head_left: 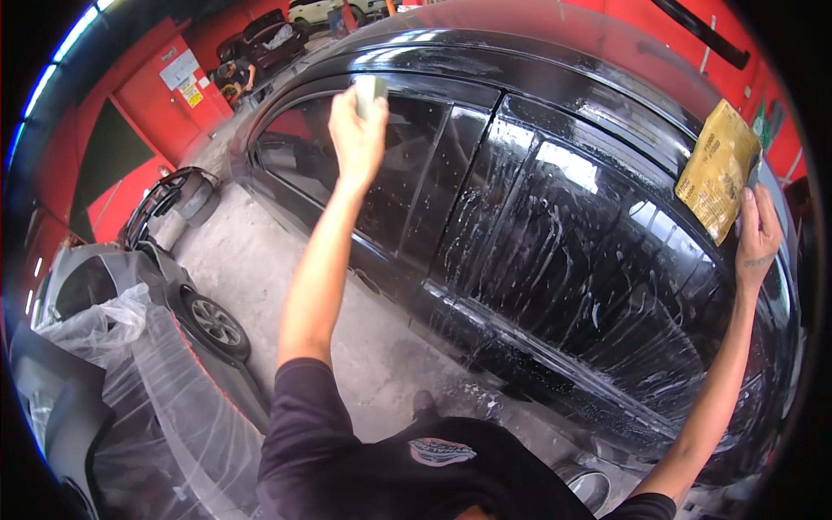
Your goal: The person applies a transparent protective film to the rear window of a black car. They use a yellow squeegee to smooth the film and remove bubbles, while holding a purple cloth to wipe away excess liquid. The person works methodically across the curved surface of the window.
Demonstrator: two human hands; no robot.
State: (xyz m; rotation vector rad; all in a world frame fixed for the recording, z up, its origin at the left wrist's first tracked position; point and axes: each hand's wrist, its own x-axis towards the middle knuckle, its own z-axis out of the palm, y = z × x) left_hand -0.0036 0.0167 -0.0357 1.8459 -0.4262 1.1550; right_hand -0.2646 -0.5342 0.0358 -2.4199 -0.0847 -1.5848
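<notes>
A: Left hand?
B: Closed on a pale block, raised near the roofline of a black car. Held at its lower end, presumably leaving the upper part free.
A: Right hand?
B: Fingers pinching the edge of a gold sheet, near the roofline's other end. An edge grip probably keeps its printed face uncovered.
A: Unclear?
B: Block's far face hidden; contact with paint undetermined. Thumb behind sheet not resolved. Dark item at the right fingertips: unidentified. Car's near end fades into the rim.
</notes>
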